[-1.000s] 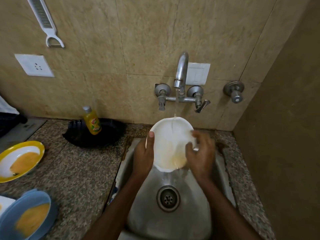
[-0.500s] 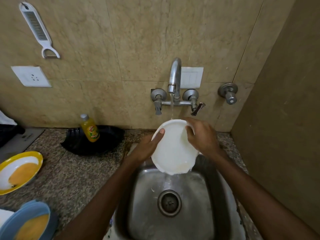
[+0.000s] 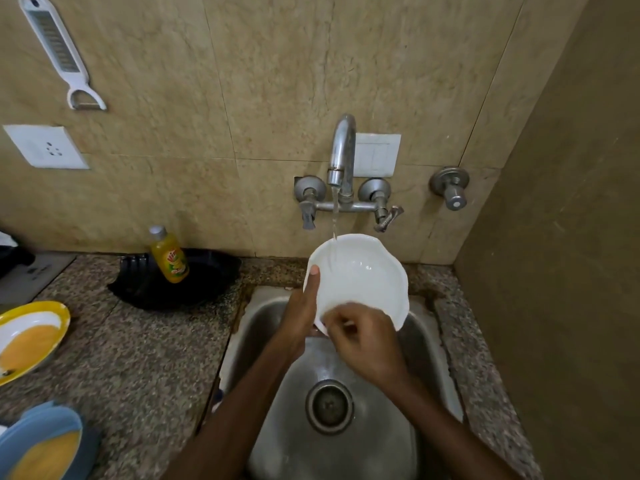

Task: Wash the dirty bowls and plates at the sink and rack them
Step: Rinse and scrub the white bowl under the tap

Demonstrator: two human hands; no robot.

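Observation:
A white bowl (image 3: 360,275) is tilted over the steel sink (image 3: 273,317), under the stream running from the tap (image 3: 342,150). My left hand (image 3: 301,313) grips its left rim, thumb lying on the inside. My right hand (image 3: 363,337) is at the bowl's near rim, fingers curled over the edge and blurred. The bowl's inside looks clean and wet. A yellow-rimmed plate (image 3: 29,337) and a blue bowl (image 3: 41,441), both smeared with orange residue, sit on the counter at the left.
A yellow dish soap bottle (image 3: 169,255) stands on a black tray (image 3: 207,275) behind the granite counter (image 3: 145,348). The sink drain (image 3: 329,407) lies below my hands. A side wall (image 3: 561,271) closes in at the right. A peeler (image 3: 57,50) hangs on the tiles.
My right hand has moved from the bowl's top right rim down to its near rim. The yellow residue in the bowl has washed away. The bowl now faces up more.

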